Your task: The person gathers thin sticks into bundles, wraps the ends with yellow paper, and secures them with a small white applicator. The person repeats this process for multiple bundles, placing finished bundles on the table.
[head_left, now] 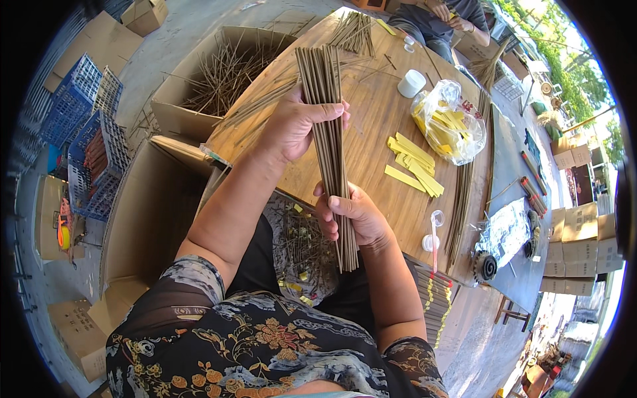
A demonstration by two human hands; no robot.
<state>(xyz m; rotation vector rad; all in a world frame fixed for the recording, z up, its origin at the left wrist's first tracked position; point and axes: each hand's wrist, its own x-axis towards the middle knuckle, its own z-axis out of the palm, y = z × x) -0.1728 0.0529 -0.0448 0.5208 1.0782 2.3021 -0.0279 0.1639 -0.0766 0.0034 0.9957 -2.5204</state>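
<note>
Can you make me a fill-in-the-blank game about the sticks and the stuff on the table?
1. Both hands hold one bundle of thin sticks; the left hand grips it ____ than the right hand.
2. The paper strips on the wooden table are ____.
3. The loose sticks beside the table lie in a ____ box.

Missing words: higher; yellow; cardboard

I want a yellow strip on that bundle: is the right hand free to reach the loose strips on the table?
Probably not yet: the right hand grips the stick bundle, though nothing blocks the yellow strips.
</note>
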